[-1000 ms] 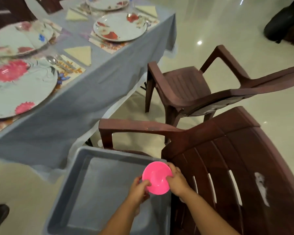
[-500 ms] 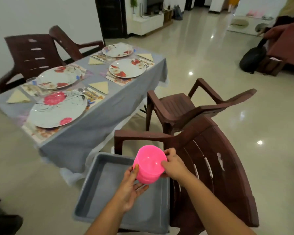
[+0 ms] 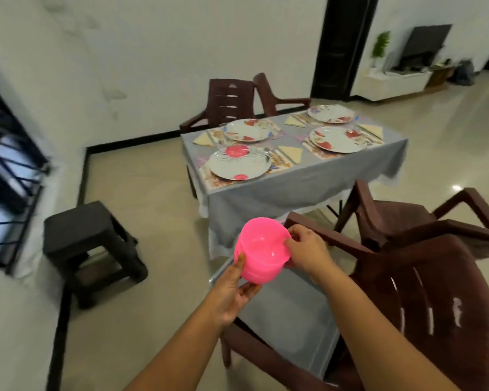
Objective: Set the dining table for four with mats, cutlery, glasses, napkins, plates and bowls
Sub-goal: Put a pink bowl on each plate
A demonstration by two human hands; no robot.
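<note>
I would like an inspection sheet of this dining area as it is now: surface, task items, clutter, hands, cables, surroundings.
Surface: dining table under a grey cloth.
Job's things: four floral plates, nearest one, each on a mat; folded yellow napkins, one beside it; cutlery and glasses blurred; no bowl on the table; pink bowls, seemingly a stack, held above the grey tray on a chair.
Clutter: nothing seen.
Hands: left hand supports the bowls from below; right hand pinches the top rim.
Cables: nothing seen.
Surroundings: brown plastic chairs, one near; dark stool; barred window; TV unit.
</note>
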